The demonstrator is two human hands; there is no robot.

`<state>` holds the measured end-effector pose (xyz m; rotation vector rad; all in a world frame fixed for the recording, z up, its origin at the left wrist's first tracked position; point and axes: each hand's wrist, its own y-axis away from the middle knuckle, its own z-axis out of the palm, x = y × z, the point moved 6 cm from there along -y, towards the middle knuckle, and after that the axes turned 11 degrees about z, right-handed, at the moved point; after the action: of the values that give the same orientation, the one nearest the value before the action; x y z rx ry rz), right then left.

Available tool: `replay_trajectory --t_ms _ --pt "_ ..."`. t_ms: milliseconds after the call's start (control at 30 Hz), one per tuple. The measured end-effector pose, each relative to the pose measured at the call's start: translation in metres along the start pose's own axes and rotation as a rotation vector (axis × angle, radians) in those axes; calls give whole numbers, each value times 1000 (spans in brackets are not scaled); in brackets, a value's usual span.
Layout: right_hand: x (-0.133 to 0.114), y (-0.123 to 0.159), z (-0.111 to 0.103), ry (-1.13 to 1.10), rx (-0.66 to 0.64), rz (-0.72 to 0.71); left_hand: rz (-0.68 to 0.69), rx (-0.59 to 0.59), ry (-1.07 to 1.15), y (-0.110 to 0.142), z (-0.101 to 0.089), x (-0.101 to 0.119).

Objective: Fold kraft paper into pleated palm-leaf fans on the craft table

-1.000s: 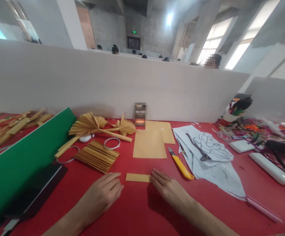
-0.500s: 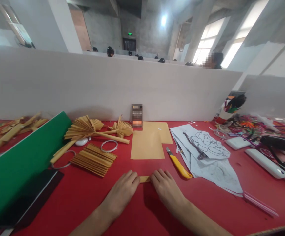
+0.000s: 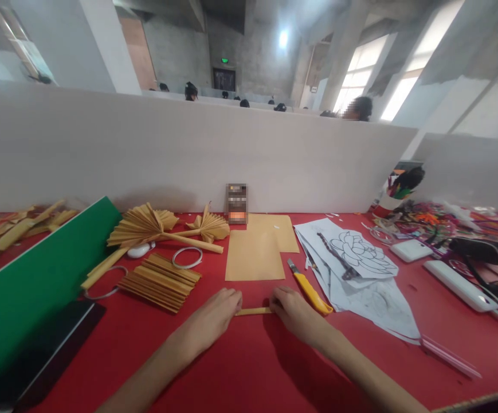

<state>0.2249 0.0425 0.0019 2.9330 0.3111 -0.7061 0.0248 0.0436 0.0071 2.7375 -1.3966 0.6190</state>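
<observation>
A narrow strip of folded tan paper (image 3: pixel 254 311) spans the gap between my hands, low over the red tabletop. My left hand (image 3: pixel 219 312) has its fingers closed on the strip's left end. At the other end my right hand (image 3: pixel 290 310) pinches the strip with curled fingers. Beyond the hands lie flat tan paper sheets (image 3: pixel 255 258). A yellow utility knife (image 3: pixel 309 289) rests just past my right hand, blade pointing away. Left of my left hand is a pleated piece of tan paper (image 3: pixel 160 282).
Fan-shaped folded paper pieces (image 3: pixel 141 226) lie at the back left, beside a green board (image 3: pixel 46 264). A blurred phone-like object (image 3: pixel 237 203) leans on the white partition (image 3: pixel 180 155). Drawing sheets (image 3: pixel 360 258) and a white power bank (image 3: pixel 459 285) are on the right.
My hands have moved apart along the paper strip, so more of its length shows between them. The strip now looks thinner. The whole view has shifted slightly.
</observation>
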Motion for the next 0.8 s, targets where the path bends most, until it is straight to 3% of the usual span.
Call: replay_trajectory --t_ms 233,467,567,667,800 --pt "-1 5 3 16 126 -45 -58 20 -12 -3 2 -3" --pt "1 5 9 55 150 -52 -98 87 -260 0 17 -2" --pt "2 5 10 50 153 -49 9 184 -405 -2 23 20" --pt "2 4 11 62 158 -60 189 181 -394 -4 34 43" --pt "4 6 13 62 185 -76 195 142 -305 0 43 44"
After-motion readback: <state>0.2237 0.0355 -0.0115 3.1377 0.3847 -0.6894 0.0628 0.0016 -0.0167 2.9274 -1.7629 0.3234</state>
